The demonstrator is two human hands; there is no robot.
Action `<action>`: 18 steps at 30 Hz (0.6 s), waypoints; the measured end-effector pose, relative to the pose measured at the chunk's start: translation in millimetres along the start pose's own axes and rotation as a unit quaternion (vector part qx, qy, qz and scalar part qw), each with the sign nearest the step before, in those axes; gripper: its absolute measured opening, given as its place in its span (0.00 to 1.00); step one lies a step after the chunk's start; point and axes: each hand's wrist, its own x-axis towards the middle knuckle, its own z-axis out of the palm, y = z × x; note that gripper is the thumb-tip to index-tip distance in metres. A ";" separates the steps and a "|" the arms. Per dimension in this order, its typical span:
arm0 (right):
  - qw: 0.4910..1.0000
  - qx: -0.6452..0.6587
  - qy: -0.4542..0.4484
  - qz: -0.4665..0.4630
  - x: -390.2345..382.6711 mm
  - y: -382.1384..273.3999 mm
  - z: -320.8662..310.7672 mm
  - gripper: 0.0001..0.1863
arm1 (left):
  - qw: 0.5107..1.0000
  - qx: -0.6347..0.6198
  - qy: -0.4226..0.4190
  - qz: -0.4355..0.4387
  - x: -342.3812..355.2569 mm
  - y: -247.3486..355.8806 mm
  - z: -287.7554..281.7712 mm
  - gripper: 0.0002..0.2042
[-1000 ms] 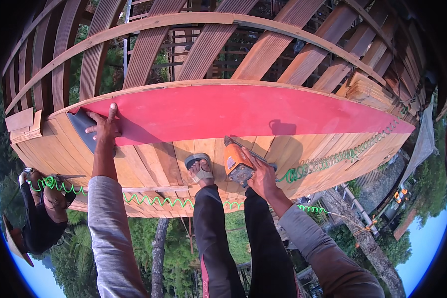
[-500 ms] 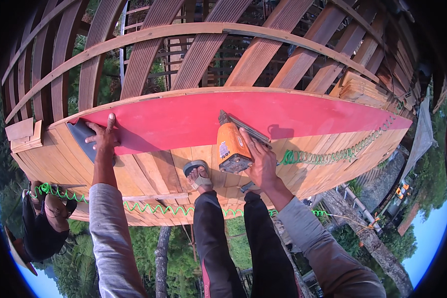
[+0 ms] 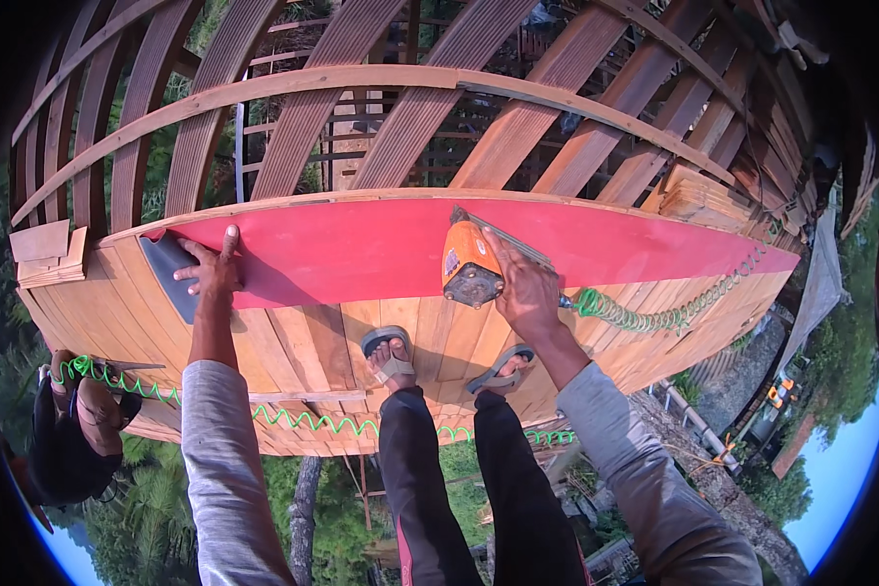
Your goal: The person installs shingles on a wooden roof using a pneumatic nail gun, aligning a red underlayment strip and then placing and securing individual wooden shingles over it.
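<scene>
My left hand point(image 3: 215, 266), fingers spread, lies on the left end of a long red sheet point(image 3: 342, 249), at a turned-up dark grey corner point(image 3: 166, 269). My right hand point(image 3: 525, 293) is closed round an orange nail gun point(image 3: 472, 264), whose metal nose rests on or just over the red sheet near its upper edge; contact is unclear. A green coiled hose point(image 3: 645, 313) runs right from the gun's handle. The sheet lies along a curved surface of narrow wooden planks point(image 3: 264, 337), below a thin wooden edge strip point(image 3: 361, 195).
My sandalled feet point(image 3: 391, 356) stand on the planks. Slatted timber framework point(image 3: 322, 127) rises above. Small wood pieces point(image 3: 44, 259) lie at the left, stacked shingles point(image 3: 698, 205) at the right. Another person point(image 3: 73, 439) crouches lower left beside green hose. Trees and ground show far below the planks' edge.
The nail gun in my right hand has moved up from the bare planks onto the upper part of the red sheet. My left hand stays in place on the sheet's end.
</scene>
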 end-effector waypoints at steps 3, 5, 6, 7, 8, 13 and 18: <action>0.999 -0.012 -0.017 0.025 -5.1 9.8 -10.0 0.49 | 0.993 -0.103 -0.040 -0.034 -49.0 42.2 6.7 0.70; 0.999 -0.004 0.023 -0.027 -11.6 14.7 -8.6 0.47 | 0.994 -0.097 -0.034 -0.041 -51.2 45.5 1.4 0.70; 0.998 0.000 0.038 -0.046 -12.1 12.6 -9.7 0.47 | 0.994 -0.095 -0.028 -0.042 -48.9 46.7 -4.0 0.69; 0.998 0.001 0.041 -0.051 -10.5 11.5 -10.1 0.46 | 0.994 -0.095 -0.026 -0.042 -49.1 47.1 -6.7 0.69; 0.998 0.002 0.043 -0.055 -8.9 11.1 -10.9 0.45 | 0.994 -0.095 -0.024 -0.042 -51.9 46.9 -6.7 0.69; 0.998 -0.053 -0.030 0.008 9.3 -12.6 -26.5 0.44 | 0.997 -0.057 -0.017 -0.047 -41.9 32.4 -10.1 0.69; 0.999 -0.027 0.015 -0.030 1.1 12.3 -20.7 0.44 | 0.996 -0.061 -0.041 -0.039 -46.0 41.8 6.0 0.69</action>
